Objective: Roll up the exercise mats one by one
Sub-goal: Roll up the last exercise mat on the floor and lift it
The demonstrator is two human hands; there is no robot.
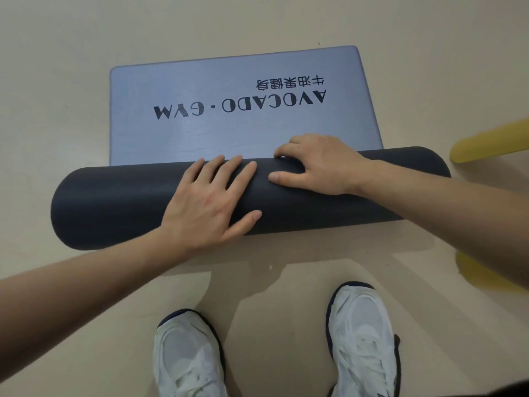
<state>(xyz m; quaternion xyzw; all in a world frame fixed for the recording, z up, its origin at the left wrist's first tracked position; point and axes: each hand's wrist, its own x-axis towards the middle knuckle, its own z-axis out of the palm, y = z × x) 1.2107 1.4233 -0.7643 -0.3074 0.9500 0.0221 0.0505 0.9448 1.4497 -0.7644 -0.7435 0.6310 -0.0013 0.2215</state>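
Observation:
An exercise mat lies on the beige floor, most of it wound into a thick dark roll (114, 202) running left to right. Its flat end (200, 133) stretches away from me, lilac-grey with black "AVOCADO · GYM" lettering upside down. My left hand (209, 202) lies flat on top of the roll near its middle, fingers spread. My right hand (317, 164) rests on the roll's far upper side, fingers curled over the seam where roll meets flat mat.
My two white sneakers (360, 339) stand on the floor just behind the roll. A yellow rounded bar (486, 144) pokes in at the right edge, close to the roll's right end. A yellow patch (481, 276) marks the floor lower right.

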